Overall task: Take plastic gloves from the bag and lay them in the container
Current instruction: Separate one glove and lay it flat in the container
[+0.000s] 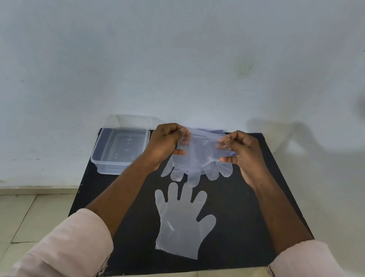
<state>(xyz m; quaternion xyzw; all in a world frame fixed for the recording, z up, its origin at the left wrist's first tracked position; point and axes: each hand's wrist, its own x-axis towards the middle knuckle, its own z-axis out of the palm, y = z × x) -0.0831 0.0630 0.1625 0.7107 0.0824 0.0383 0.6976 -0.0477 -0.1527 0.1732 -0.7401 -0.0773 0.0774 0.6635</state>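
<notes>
My left hand [165,143] and my right hand [242,152] hold a clear plastic glove [199,159] up by its cuff over the far part of the black table [248,210]; its fingers hang down. Behind it, a bluish bag edge [216,131] shows near the table's far edge. A second clear glove [183,222] lies flat on the table in front of me, fingers pointing away. The clear plastic container [101,151] stands open at the table's far left corner, to the left of my left hand; I see no glove inside it.
A pale wall rises right behind the table. The container's clear lid [132,120] leans against the wall behind the container. Light floor tiles [16,212] lie to the left and below the table's near edge.
</notes>
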